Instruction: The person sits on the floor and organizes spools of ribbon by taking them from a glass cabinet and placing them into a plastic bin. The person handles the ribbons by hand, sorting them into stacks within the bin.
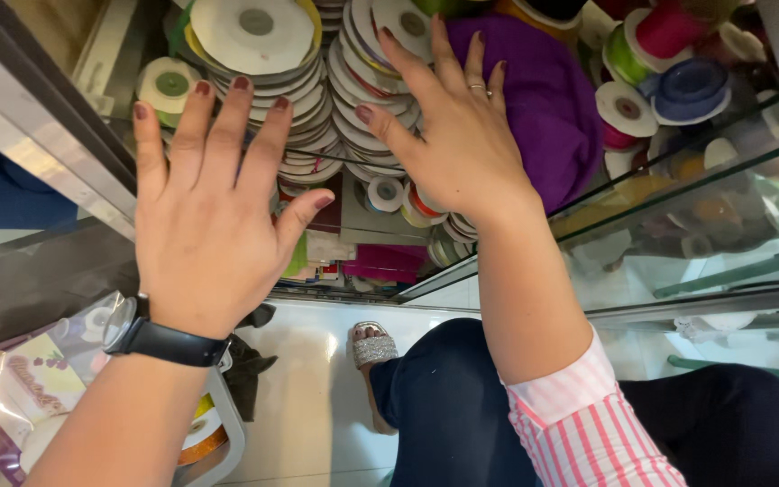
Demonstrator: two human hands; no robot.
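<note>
1. Left hand (205, 216): flat, fingers spread wide, palm down, holding nothing. Hovering over or pressed to the left part of the glass case; contact with the glass impossible to tell. Dark nail polish, black wristwatch (151, 335) on the wrist.
2. Right hand (448, 135): open, fingers splayed, reaching into the case. Fingertips on or just above the stacks of white ribbon spools (367, 86); no grasp visible. Ring on one finger. Pink-and-white striped sleeve (588, 419) pushed up the forearm.
3. Ribbon spools: piled in leaning stacks inside the case, top centre, between the two hands. Big white spool with yellow-green rim (254, 36) on top of the left stack, just above the left fingertips. Smaller green-centred spool (171, 84) beside the left index finger.
4. Purple fabric bundle (547, 99): just right of the right hand, touching or nearly touching the back of it.
5. More spools, green, pink and blue (669, 63), upper right, well apart from the left hand.
6. Glass shelf edge (696, 171) running diagonally at right, blurry items beneath.
7. Metal frame of case (38, 144) at left.
8. Below: white tiled floor (317, 379), sandalled foot (373, 347), dark trousers (462, 406).
9. Bottom left: clear plastic packets (20, 388) in a white holder, near the left forearm.
</note>
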